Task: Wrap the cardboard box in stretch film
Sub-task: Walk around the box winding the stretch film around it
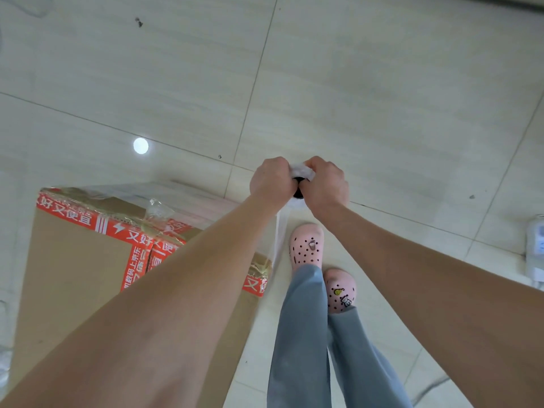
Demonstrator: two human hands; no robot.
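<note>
A tall brown cardboard box (73, 278) sealed with red printed tape stands on the floor at the lower left. Clear stretch film (206, 201) lies over its far side and top edge. My left hand (272, 181) and my right hand (325, 184) both grip the stretch film roll (300, 172), seen end-on with its dark core, out past the box's right corner. A band of film (281, 231) runs from the roll down to that corner. Most of the roll is hidden by my hands.
Pale tiled floor (382, 98) spreads all around. My legs in grey trousers and pink clogs (306, 245) stand right of the box. A white power strip (535, 248) lies at the right edge, with a cable on the floor lower right.
</note>
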